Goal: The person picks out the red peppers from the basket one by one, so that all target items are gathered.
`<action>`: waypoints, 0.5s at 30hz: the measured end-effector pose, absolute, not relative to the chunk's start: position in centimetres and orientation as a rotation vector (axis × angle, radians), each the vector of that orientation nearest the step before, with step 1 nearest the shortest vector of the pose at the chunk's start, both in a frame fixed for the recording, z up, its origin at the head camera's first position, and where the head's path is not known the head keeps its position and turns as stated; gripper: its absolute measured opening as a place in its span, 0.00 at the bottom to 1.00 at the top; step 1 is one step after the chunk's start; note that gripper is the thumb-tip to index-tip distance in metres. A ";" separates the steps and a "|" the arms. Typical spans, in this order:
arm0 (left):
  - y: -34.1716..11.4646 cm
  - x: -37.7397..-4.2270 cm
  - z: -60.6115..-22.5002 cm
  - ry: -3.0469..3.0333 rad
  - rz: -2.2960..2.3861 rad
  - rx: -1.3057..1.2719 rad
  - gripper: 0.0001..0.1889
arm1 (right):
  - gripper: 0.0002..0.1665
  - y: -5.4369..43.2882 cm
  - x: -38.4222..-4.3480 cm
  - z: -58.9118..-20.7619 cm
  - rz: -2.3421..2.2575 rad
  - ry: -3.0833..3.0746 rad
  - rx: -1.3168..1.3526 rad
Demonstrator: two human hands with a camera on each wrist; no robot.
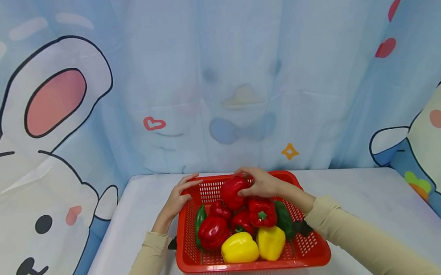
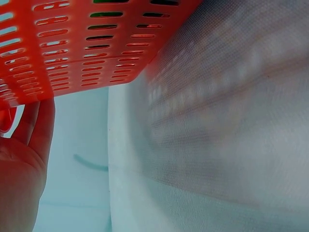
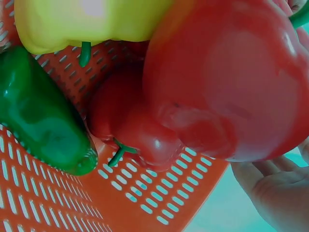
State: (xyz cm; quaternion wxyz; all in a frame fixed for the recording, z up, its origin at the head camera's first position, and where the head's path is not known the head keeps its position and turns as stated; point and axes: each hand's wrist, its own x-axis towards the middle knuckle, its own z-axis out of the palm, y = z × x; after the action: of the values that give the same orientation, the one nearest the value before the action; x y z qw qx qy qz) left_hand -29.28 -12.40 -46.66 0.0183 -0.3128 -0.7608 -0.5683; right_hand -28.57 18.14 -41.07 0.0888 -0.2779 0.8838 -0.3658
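My right hand [image 1: 259, 182] grips a large red bell pepper [image 1: 233, 193] over the back middle of a red plastic basket [image 1: 254, 265], thumb on its front side. Close up in the right wrist view, this red bell pepper [image 3: 227, 82] overlaps a smaller red one [image 3: 135, 121]. At the basket's back left corner, my left hand [image 1: 176, 199] holds the rim; in the left wrist view its fingers [image 2: 41, 125] reach up against the slotted wall [image 2: 77, 53]. More red bell peppers [image 1: 213, 232] lie in the basket around the held one.
Two yellow bell peppers [image 1: 239, 248] lie along the basket's front wall. One long green pepper [image 1: 201, 220] is at the left, a darker green one [image 1: 284, 219] at the right. The basket stands on a white-covered table [image 1: 373, 211], with a blue cartoon curtain [image 1: 311, 78] behind.
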 end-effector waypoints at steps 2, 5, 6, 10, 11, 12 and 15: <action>-12.4 -29.3 -46.6 -2.356 -1.762 -0.985 0.28 | 0.33 18.1 -28.5 -41.1 -1.098 2.632 -0.810; -12.4 -29.2 -46.6 -2.355 -1.763 -0.990 0.27 | 0.35 17.9 -28.3 -41.1 -1.123 2.623 -0.768; -12.4 -29.2 -46.6 -2.357 -1.766 -0.987 0.27 | 0.35 17.9 -28.3 -41.1 -1.131 2.615 -0.768; -12.4 -29.2 -46.6 -2.364 -1.779 -0.972 0.28 | 0.36 17.7 -28.3 -41.2 -1.118 2.604 -0.797; -12.4 -29.2 -46.5 -2.364 -1.777 -0.973 0.28 | 0.37 17.7 -28.3 -41.1 -1.111 2.602 -0.808; -12.4 -29.1 -46.5 -2.363 -1.774 -0.974 0.28 | 0.38 17.7 -28.2 -41.1 -1.092 2.604 -0.820; -12.4 -29.0 -46.4 -2.366 -1.769 -0.970 0.28 | 0.40 17.7 -28.2 -41.2 -1.039 2.605 -0.846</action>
State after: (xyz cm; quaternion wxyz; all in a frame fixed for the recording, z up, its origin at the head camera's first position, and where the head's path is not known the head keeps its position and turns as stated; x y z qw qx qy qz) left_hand -29.00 -12.37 -46.42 0.0161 -0.3121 -0.7608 -0.5689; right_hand -28.15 17.71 -41.18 0.1058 -0.2872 0.8842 -0.3528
